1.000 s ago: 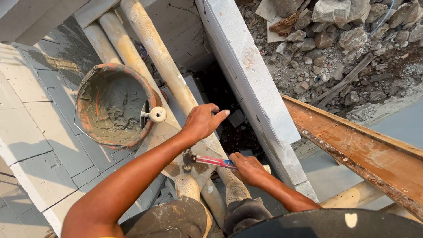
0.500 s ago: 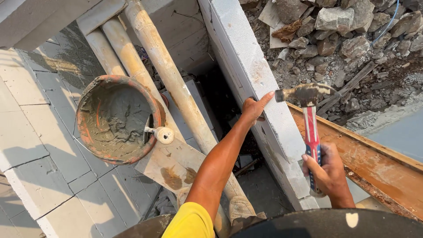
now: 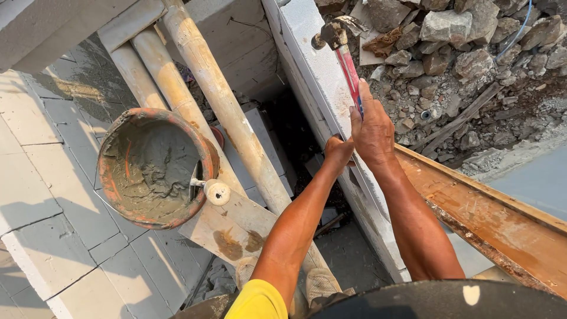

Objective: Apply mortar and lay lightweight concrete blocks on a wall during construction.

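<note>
Head view, item by item. Your right hand (image 3: 372, 131): fingers wrapped tight round the red handle of a claw hammer (image 3: 344, 52), thumb along the shaft; hammer raised, its dark metal head up at the top of the frame, above the top edge of the pale block wall (image 3: 307, 53). Your left hand (image 3: 339, 151): just beside the right, lower, curled against the inner face of that wall; whether it grips anything cannot be told.

Wooden beam (image 3: 490, 218): orange-stained, running from your right wrist down to the right edge.

Rubble (image 3: 472, 53): grey stones and scraps heaped beyond the wall.

Bamboo poles (image 3: 218, 100): pale, slanting from top centre down towards you, left of your left forearm.

Mortar bucket (image 3: 155, 168): orange, round, smeared with wet grey mortar, resting on the poles and a plank (image 3: 236, 230); a white-handled tool (image 3: 214, 190) sticks over its rim.

Block paving (image 3: 41, 195): pale blocks on the left, part shadowed.
</note>
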